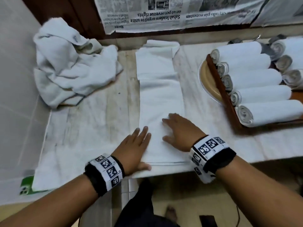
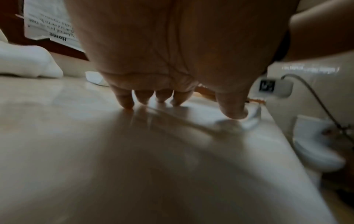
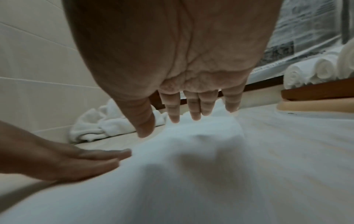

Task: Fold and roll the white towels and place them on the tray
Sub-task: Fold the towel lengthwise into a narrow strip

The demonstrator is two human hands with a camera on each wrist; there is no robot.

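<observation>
A white towel [image 1: 159, 95], folded into a long narrow strip, lies on the counter and runs away from me. My left hand [image 1: 136, 148] lies flat on its near left edge, fingers straight, thumb at the near end. My right hand [image 1: 177, 128] presses flat on the strip a little farther right, fingers spread [image 3: 193, 109]. A wooden tray [image 1: 229, 110] at the right holds several rolled white towels [image 1: 255, 95]. A crumpled pile of white towels [image 1: 72, 66] sits at the back left.
Newspaper [image 1: 164, 13] hangs along the back wall. A beige plate [image 1: 208, 79] lies under the tray's left side. More rolled towels [image 1: 291, 63] sit behind the tray. A green phone [image 1: 26, 185] lies at the counter's near left corner. A tiled wall stands to the left.
</observation>
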